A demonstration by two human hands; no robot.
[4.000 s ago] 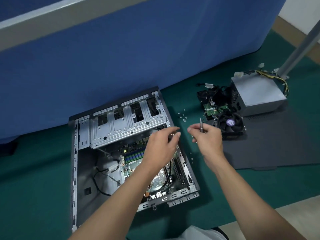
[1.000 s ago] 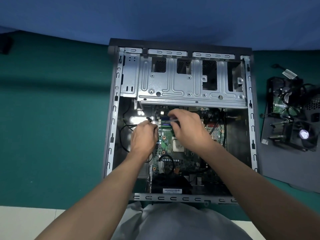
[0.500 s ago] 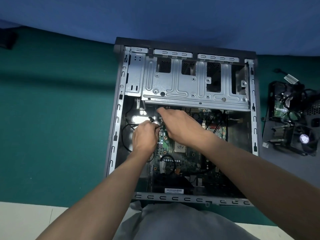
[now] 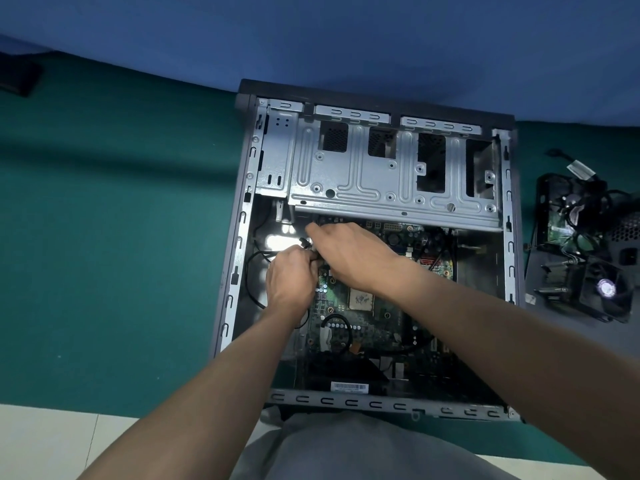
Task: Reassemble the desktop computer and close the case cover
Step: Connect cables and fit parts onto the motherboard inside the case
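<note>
Grey cloth over the person's lap (image 4: 346, 452) lies nearest, just before the open dark-grey metal desktop computer case (image 4: 239, 244). The case lies on its side on the green floor covering (image 4: 121, 237), and no cover is in view. White barcode sticker (image 4: 349, 387) by the near rail: print too small to read, and no brand is legible anywhere. Both hands meet over the far left corner of the green motherboard (image 4: 381, 317). Left hand (image 4: 291, 282): fingers curled round what appears to be a small black cable plug (image 4: 304, 241). Right hand (image 4: 353, 254): palm down, reaching to the same spot; whether its fingers pinch anything cannot be told. Suggested practice: align the plug squarely, press without force, and keep slack cable clear of the silver steel drive cage (image 4: 391, 181) beyond.
</note>
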